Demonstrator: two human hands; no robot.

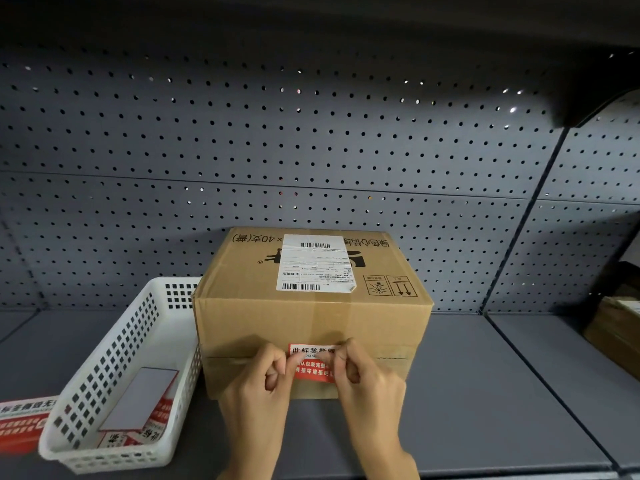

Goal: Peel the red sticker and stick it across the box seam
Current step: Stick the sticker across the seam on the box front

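Note:
A brown cardboard box (311,320) stands on the grey shelf with a white shipping label (317,263) on its top. A red sticker (311,363) with white lettering lies over the horizontal seam (391,358) on the box's front face. My left hand (258,386) pinches the sticker's left edge, and my right hand (367,379) pinches its right edge. Fingers cover both ends of the sticker, so I cannot tell how much of it is stuck down.
A white perforated basket (114,379) sits left of the box, holding a grey backing sheet and more red stickers. Another red sticker sheet (20,424) lies at the far left. A grey pegboard wall stands behind. A second cardboard box (616,334) sits at the right.

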